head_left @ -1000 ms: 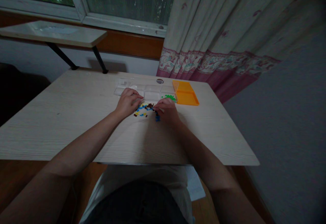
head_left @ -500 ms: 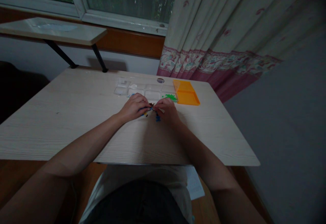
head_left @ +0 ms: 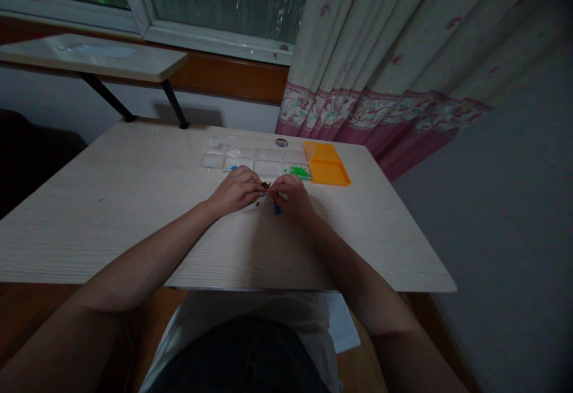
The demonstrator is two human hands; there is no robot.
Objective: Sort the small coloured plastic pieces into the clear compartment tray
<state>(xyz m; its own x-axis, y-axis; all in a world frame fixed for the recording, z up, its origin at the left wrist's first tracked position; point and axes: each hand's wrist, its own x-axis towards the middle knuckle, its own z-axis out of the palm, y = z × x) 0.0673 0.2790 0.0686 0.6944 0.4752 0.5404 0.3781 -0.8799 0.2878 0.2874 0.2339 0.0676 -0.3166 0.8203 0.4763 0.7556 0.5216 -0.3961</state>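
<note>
My left hand [head_left: 239,190] and my right hand [head_left: 290,194] meet fingertip to fingertip over the table, both closed in a pinch. What sits between the fingertips is too small to make out. Just beyond them lies a cluster of small brown pieces [head_left: 265,185]. Small blue pieces [head_left: 277,209] show below my right fingers, and a bit of yellow [head_left: 255,200] with a dark piece beside it peeks out under my left fingers. Behind the hands is a clear compartment tray [head_left: 269,168], with green pieces [head_left: 299,172] in its right front compartment and a few blue ones further left.
An orange case [head_left: 330,172] lies open at the tray's right end. A round dark inset [head_left: 282,142] is in the table [head_left: 134,220] near its back edge. On the left a raised shelf [head_left: 120,62] stands on black legs. A curtain [head_left: 358,83] hangs behind the right side.
Both hands stay together in nearly the same spot, with only slight finger movement. The view has shifted very slightly, and a little more of the blue pieces in the tray shows.
</note>
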